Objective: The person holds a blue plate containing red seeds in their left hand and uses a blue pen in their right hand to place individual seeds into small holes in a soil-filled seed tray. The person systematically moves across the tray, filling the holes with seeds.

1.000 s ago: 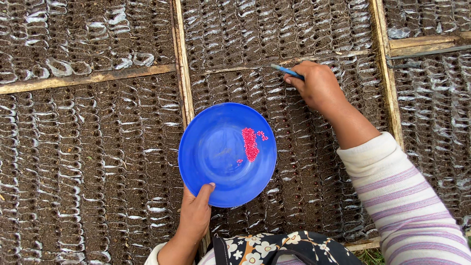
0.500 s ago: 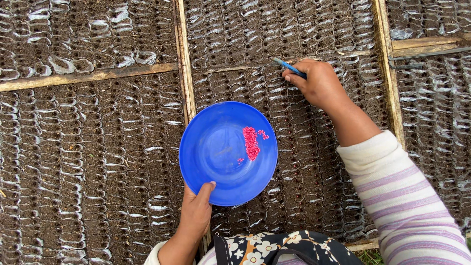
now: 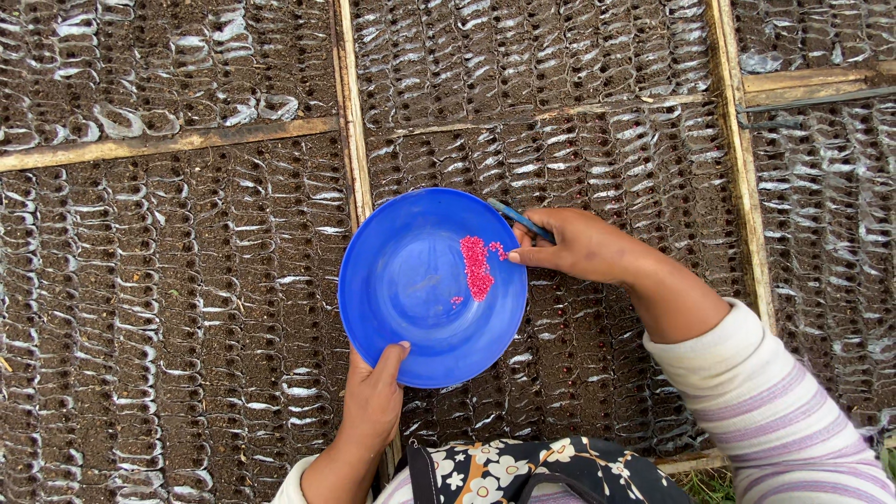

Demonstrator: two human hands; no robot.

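The left hand (image 3: 371, 401) is clamped on the near rim of a blue plate (image 3: 411, 299), thumb laid over the edge. The right hand (image 3: 579, 245) is closed around a thin blue stick (image 3: 515, 218), its fingertips brought to the plate's right rim, just beside a small heap of pink seeds (image 3: 477, 267) lying right of the plate's middle. The plate is held above rows of soil-filled plastic sleeves (image 3: 187, 299), packed tight and shining at their rims. These beds are divided by wooden slats (image 3: 347, 103). A floral-patterned cloth (image 3: 523, 471) is seen at the bottom edge.
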